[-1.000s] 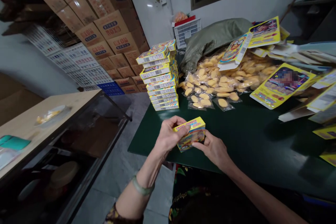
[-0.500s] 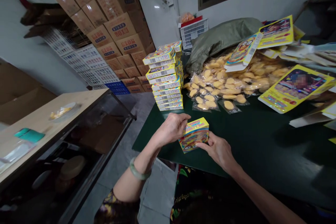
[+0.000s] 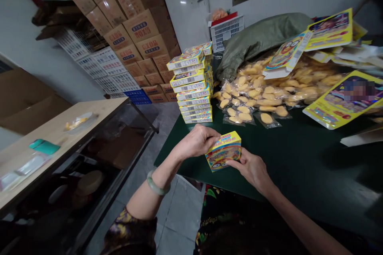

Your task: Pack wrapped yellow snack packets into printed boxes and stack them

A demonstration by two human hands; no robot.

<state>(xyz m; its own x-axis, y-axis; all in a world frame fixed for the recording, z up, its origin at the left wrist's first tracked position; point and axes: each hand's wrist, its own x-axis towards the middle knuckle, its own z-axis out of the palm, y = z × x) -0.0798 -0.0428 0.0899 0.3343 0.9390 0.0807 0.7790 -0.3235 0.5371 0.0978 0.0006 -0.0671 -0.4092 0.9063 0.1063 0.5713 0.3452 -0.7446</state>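
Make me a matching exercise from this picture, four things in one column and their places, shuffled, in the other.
Things
1. Yellow box
2. Pale green bangle
3. Teal item
4. Stack of boxes

Places
A. On the pale table
B. On the dark green table, left of the heap of wrapped yellow pieces
C. In the right hand, with the fingers of the left hand at its upper edge
D. Around the left arm

Pairs: 1-C, 2-D, 3-A, 4-B
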